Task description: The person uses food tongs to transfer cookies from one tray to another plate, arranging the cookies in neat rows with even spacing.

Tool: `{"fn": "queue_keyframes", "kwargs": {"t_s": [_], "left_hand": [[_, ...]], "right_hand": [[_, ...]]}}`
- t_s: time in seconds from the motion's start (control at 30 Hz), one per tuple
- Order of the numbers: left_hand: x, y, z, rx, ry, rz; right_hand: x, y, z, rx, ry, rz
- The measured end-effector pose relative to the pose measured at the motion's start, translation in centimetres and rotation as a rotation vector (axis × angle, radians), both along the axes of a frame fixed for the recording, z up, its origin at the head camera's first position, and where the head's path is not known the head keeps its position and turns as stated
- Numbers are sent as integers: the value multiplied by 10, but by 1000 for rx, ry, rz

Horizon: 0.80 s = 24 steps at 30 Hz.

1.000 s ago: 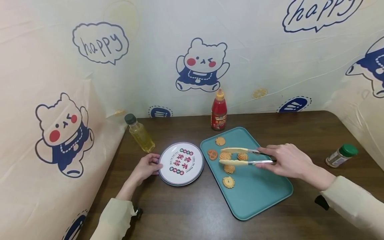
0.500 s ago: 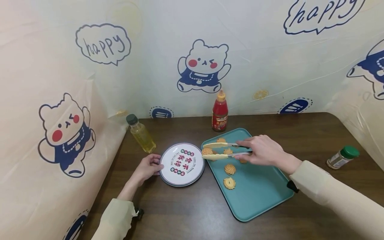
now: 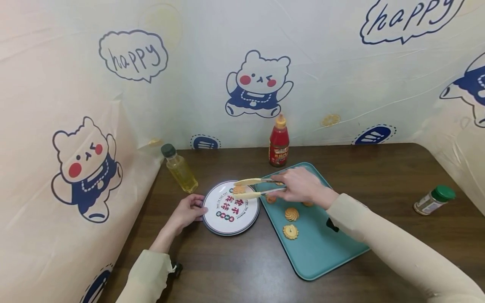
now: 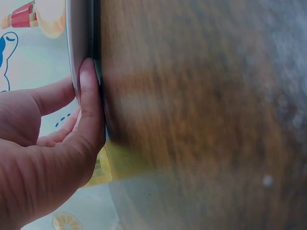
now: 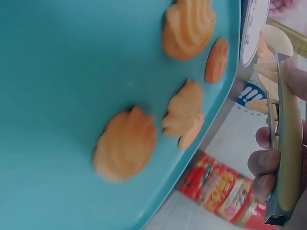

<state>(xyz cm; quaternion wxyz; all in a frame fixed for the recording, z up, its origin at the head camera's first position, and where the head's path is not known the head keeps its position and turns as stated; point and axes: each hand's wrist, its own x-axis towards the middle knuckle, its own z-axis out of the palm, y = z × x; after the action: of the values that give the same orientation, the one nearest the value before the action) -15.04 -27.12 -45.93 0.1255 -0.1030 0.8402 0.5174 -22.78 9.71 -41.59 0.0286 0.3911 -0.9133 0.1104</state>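
My left hand [image 3: 187,211] pinches the left rim of a white round plate [image 3: 227,225] with red and green lettering. In the left wrist view its thumb and fingers lie against the plate's edge [image 4: 79,38]. My right hand [image 3: 303,185] grips metal tongs [image 3: 246,195] with cream-coloured tips. Between the tips is a golden cookie [image 3: 239,190], above the plate's upper right part. Beneath my right arm lies a teal tray [image 3: 322,256] with a swirl cookie [image 3: 291,214], a scalloped cookie [image 3: 290,232] and others partly hidden by the hand.
An oil bottle [image 3: 181,172] with a dark cap stands behind the plate to the left. A red sauce bottle [image 3: 279,145] stands behind the tray. At the right is a green-capped jar [image 3: 433,200]. Printed cloth walls border the brown table [image 3: 246,269].
My right hand has moved left from the tray with the tongs, which now carry a cookie over the plate. My left hand stays at the plate's rim.
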Motion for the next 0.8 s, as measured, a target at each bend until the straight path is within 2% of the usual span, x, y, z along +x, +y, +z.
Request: {"fn": "queue_keyframes", "kwargs": {"t_s": [0.1,0.27,0.8], "left_hand": [[-1,0,0,-3,1,1],[0,1,0,8,8,-3],[-2,0,-2,-13,-4,9]], "right_hand": [[-3,-13,-2,18,-41,-8],[-8,-27,-6,48,-59,-6],[-11,-50,-15,68,-93,-48]]}}
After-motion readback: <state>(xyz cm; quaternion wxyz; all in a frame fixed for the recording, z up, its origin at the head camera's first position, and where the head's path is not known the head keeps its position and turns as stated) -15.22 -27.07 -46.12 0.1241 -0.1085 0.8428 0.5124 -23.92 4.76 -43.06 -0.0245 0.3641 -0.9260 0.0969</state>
